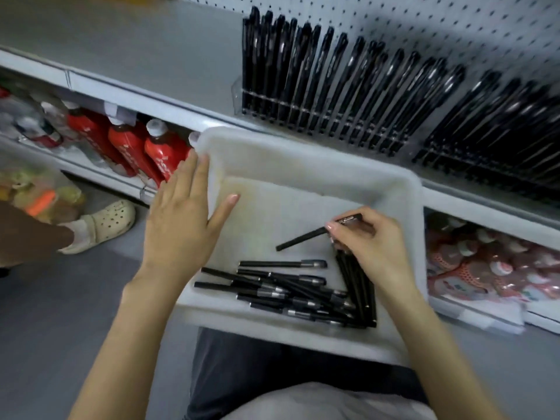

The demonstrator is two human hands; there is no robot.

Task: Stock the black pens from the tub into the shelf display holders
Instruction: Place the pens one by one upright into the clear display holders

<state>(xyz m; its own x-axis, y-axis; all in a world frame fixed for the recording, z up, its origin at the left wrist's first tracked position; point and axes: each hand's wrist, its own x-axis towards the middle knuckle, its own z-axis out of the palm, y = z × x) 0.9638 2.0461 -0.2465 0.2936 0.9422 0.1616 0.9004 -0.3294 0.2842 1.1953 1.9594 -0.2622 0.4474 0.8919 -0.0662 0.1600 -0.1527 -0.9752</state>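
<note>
Fingers point(333, 228) of the right hand point(372, 247) curl and pinch one thin black pen point(303, 237) inside the white plastic tub point(303, 153). The left hand point(185, 219) rests flat, fingers straight, on the tub's left rim. More black pens point(285, 291) pile at its near side, some hidden under the right hand; the far half is bare. Blurry clear display holders point(318, 110) on the shelf behind hold rows of pens, cut off at the right.

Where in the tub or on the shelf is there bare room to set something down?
The white tub is bare across its far half, between the left hand on the left wall and the right hand pinching a black pen. Its near right corner is crowded with the pen pile. The shelf is bare left of the packed display holders.
</note>
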